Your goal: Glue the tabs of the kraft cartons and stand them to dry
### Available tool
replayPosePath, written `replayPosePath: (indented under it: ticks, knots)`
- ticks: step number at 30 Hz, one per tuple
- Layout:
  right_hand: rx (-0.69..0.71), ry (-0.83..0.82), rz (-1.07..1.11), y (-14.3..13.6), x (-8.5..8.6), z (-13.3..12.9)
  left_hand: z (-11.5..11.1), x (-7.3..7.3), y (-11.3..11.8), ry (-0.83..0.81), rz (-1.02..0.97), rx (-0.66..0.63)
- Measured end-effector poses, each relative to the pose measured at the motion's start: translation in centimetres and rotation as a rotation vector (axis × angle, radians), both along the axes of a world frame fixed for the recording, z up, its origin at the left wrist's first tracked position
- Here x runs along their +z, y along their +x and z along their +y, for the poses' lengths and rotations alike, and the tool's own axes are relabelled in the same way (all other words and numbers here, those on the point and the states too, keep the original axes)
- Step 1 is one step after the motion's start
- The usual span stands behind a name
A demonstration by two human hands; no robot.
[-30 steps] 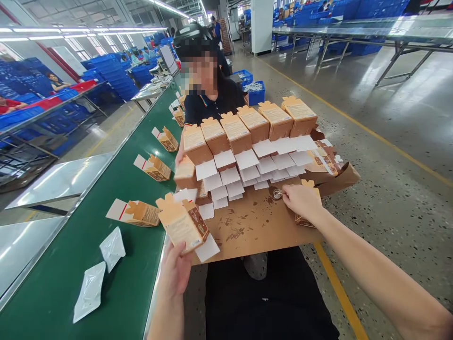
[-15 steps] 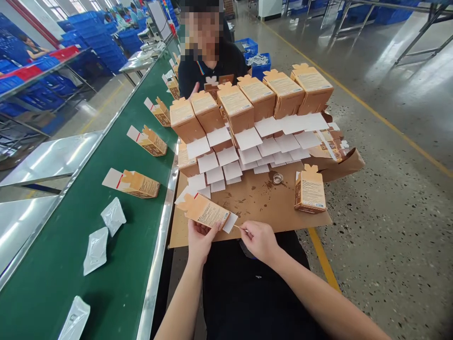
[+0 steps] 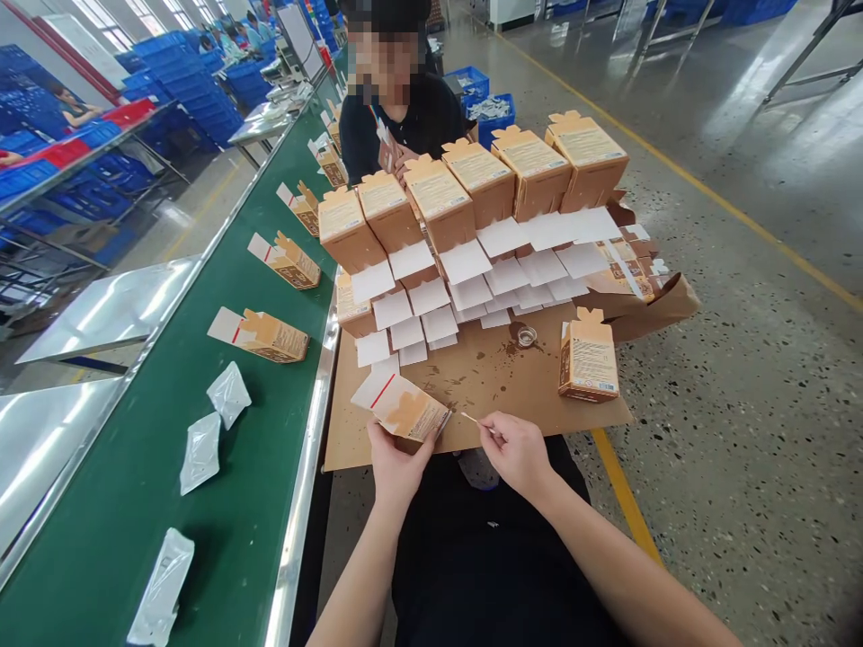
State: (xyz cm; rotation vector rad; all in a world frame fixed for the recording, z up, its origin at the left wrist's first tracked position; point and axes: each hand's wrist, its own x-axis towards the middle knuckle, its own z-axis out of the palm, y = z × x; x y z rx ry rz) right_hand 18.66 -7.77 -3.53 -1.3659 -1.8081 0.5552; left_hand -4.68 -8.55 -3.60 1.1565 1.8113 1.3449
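My left hand (image 3: 399, 458) grips a tan carton (image 3: 413, 413) by its lower end, over the near left part of the cardboard sheet (image 3: 519, 395). The carton's white flap with a red strip points up and left. A thin stick (image 3: 470, 418), like a cotton swab, is pinched in my right hand (image 3: 511, 447), its tip a little right of the carton and apart from it. A small round clear dish (image 3: 526, 337) sits on the stained cardboard. One closed-looking carton (image 3: 589, 359) stands to its right. Behind are stacked cartons (image 3: 441, 198) with white flaps hanging toward me.
On the left a green conveyor belt (image 3: 235, 467) with a metal rail (image 3: 297, 476) carries open cartons (image 3: 276, 337) and silvery pouches (image 3: 200, 452). Across the stack sits a person (image 3: 431, 112) in a dark shirt. Blue crates (image 3: 492, 117) stand behind.
The carton in my left hand has turned, showing its red-striped flap more fully. My right hand with the stick has moved slightly right, away from the carton. Belt items have shifted slightly up and right.
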Motion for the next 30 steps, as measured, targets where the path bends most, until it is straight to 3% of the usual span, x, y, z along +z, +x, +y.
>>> replayPosePath:
  ticks: [6,13,16,20,22,24,27,30]
  knots:
    - [-0.068,0.032,0.063,2.0,1.0,-1.5,-0.9,-0.1,0.0,-0.125,0.220,0.040]
    - [-0.036,0.063,0.091,1.5,1.5,-1.1,0.2,0.2,-0.2,-0.120,0.245,0.001]
    - [-0.037,0.047,0.106,1.8,1.5,-1.1,0.1,0.9,-3.3,-0.093,0.233,0.183]
    - [-0.070,0.032,0.120,3.1,1.3,-1.5,-1.6,2.5,-11.3,-0.100,0.218,0.604]
    - [-0.078,0.026,0.128,3.5,1.2,-1.5,-2.5,3.1,-15.1,-0.114,0.234,0.706]
    - [-0.067,0.021,0.137,3.4,1.2,-1.4,-2.9,3.2,-17.8,-0.122,0.233,0.729]
    - [-0.040,0.010,0.139,3.2,1.3,-1.1,-3.2,2.2,-19.3,-0.079,0.195,0.698]
    - [-0.040,0.005,0.128,3.6,1.6,-0.8,-3.9,0.5,-18.5,0.100,0.289,0.757]
